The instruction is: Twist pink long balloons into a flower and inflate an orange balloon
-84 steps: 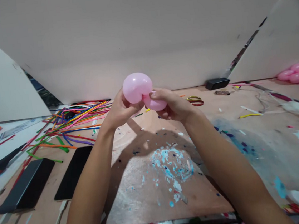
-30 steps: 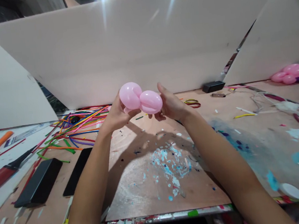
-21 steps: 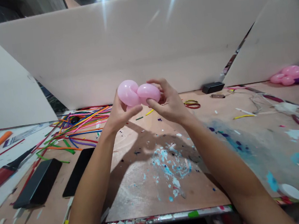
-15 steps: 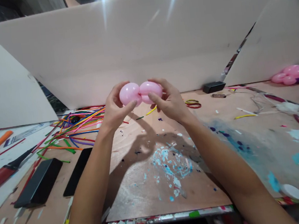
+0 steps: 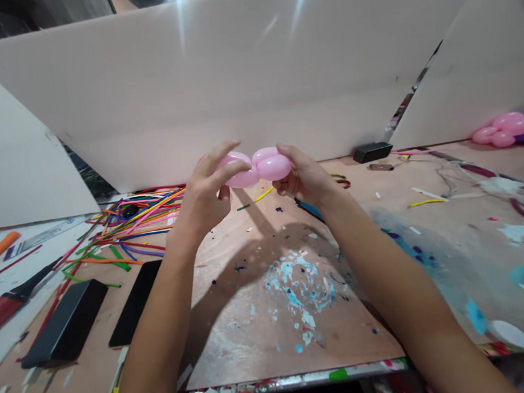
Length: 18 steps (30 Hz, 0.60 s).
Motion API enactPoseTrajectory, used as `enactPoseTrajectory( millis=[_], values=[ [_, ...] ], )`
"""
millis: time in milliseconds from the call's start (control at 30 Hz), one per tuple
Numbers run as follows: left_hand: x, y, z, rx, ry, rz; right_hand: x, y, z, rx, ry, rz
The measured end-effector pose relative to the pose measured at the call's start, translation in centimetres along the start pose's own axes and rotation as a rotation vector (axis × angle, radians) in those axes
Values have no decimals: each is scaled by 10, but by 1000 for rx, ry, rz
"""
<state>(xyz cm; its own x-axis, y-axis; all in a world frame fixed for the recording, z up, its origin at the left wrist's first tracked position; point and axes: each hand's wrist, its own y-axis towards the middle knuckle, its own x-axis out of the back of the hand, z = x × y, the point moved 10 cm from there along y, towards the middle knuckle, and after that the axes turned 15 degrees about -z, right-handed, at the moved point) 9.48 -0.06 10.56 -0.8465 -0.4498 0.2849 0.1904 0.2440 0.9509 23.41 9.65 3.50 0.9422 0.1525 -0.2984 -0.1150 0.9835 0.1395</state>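
Brown wooden desk [image 5: 242,350] runs from a front edge littered with coloured scraps [image 5: 338,374] to a tall white panel [image 5: 251,65] behind, with blue flakes [image 5: 301,286] strewn over the stretch between the forearms [image 5: 163,321]. Above it, well apart from the front edge, one pink balloon [image 5: 274,168], narrow at the waist, sits between the left hand [image 5: 205,193] and the right hand [image 5: 304,176]. The right grasps its right end between thumb and fingers; the left has fingers across the left end, though whether they grip or only touch, I cannot tell. Around them: one black phone [image 5: 135,305], two black boxes [image 5: 66,323], one white disc [image 5: 509,333]; the coloured strips [image 5: 149,203] overlap too much to count.
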Motion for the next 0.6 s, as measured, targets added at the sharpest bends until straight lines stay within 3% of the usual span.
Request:
enactPoseTrajectory(
  millis=[100,233,433,500,600],
  values=[
    [-3,-1,4,84,-108,-30,-5,-3,0,1,2,-7],
    [-6,-5,8,184,-228,-113,-11,-11,14,128,-1,6],
    [-2,-14,41,347,-349,-340,-11,-20,34,338,-52,-18],
    [-5,-16,53,439,-427,-348,-10,-22,38,395,-86,-39],
    [-13,-18,60,574,-501,-266,-11,-28,45,492,-166,-68]
  ],
)
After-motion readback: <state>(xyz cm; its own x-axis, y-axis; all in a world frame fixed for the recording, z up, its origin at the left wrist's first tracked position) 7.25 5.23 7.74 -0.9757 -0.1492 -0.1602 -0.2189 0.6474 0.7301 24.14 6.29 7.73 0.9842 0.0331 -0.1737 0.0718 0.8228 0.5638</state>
